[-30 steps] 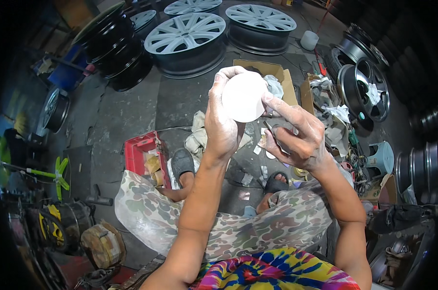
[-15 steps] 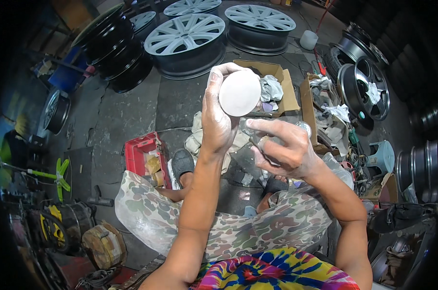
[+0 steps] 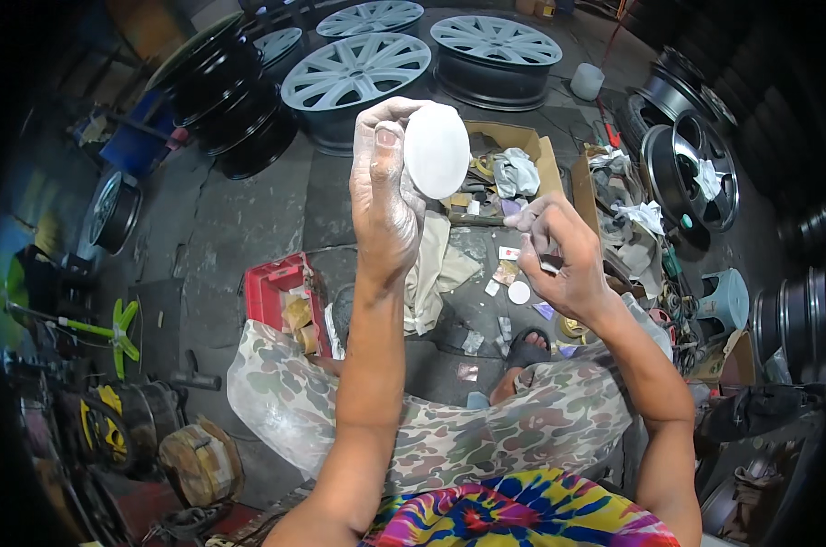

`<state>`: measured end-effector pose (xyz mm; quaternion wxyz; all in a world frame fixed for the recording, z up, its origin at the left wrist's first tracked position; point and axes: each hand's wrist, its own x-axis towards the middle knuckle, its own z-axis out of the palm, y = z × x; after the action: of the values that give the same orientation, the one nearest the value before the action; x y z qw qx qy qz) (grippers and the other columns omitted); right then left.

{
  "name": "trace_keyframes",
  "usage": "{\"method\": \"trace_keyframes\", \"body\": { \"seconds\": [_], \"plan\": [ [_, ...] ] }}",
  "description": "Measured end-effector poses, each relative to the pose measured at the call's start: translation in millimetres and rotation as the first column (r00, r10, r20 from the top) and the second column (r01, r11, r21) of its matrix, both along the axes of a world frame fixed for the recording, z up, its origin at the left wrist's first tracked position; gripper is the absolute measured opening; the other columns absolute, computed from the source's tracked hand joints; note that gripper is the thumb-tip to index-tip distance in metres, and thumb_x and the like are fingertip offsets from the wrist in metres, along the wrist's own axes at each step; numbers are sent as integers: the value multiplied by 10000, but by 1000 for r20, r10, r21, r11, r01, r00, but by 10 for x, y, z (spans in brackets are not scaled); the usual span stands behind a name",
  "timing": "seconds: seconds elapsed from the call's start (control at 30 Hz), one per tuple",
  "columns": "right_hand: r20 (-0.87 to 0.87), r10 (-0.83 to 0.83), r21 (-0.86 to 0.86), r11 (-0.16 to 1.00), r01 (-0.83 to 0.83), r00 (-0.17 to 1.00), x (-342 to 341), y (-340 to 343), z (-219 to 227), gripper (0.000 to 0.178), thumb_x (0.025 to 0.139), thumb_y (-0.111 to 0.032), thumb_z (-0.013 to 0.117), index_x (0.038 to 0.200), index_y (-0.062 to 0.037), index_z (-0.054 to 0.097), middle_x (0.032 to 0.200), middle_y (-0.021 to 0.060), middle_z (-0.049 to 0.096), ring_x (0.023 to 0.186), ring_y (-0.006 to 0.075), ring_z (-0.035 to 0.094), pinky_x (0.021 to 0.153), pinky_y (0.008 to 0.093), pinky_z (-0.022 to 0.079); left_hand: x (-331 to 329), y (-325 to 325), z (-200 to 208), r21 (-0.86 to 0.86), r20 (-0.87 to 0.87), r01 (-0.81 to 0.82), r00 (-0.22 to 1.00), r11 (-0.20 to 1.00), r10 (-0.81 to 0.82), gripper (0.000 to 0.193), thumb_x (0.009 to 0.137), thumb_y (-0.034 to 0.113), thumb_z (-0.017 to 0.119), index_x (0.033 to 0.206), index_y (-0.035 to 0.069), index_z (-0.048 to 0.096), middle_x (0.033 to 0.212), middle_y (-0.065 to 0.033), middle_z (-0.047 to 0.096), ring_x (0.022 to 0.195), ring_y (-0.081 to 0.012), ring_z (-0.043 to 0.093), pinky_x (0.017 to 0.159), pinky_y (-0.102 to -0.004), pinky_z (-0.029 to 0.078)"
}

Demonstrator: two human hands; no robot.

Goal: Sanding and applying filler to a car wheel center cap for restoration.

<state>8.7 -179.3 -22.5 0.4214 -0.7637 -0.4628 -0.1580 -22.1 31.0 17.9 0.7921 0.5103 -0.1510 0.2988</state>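
Observation:
My left hand (image 3: 384,196), dusted with white powder, is raised in front of me. Its fingers are wrapped behind a smooth white round disc (image 3: 436,152), whose flat face is turned partly to the right. Lower and to the right, apart from the disc, is my right hand (image 3: 566,260), also powdery. Its fingers are curled toward the thumb, with a small dark, pale-edged piece showing between them that I cannot make out. Behind the right fingertips lies a dark stick (image 3: 477,220) on the floor.
Grey-faced wheel rims (image 3: 356,68) stand at the back, beside stacked black rims (image 3: 240,128). Cardboard boxes (image 3: 548,164) of rags and scraps lie ahead. Nearer are a red crate (image 3: 265,296), a beige cloth (image 3: 436,273) and a small white disc (image 3: 519,293). More rims (image 3: 704,169) lean at right.
My left hand has shifted left and slightly up, turning the disc so its face looks narrower. My right hand has drawn away from it to the right, its index finger more bent.

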Motion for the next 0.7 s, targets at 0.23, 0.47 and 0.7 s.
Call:
{"method": "trace_keyframes", "body": {
  "seconds": [0.23,0.47,0.7],
  "plan": [
    [-711,337,418,908,-14,617,3,2,361,185,1012,-213,625,1049,-34,598,905,7,579,746,50,572,680,241,466,76,-322,-177,-88,16,100,995,991,-99,377,1083,357,408,1303,50,401,1295,-219,572,1171,-324,618,1030,-450,500],
    [-730,464,546,838,19,503,118,-50,303,155,998,-192,638,999,-38,632,896,34,648,759,80,620,720,247,495,179,-597,-448,-418,-106,234,947,878,-303,522,1082,447,363,1330,1,472,1258,-199,609,1138,-297,623,988,-427,500],
    [-766,505,586,803,108,397,174,-129,242,155,987,-174,644,1031,-26,633,928,54,677,777,99,652,742,267,535,161,-665,-422,-462,-32,306,932,832,-361,302,1051,278,444,1264,64,440,1256,-117,570,1178,-236,580,1029,-421,446]
  ]
}}
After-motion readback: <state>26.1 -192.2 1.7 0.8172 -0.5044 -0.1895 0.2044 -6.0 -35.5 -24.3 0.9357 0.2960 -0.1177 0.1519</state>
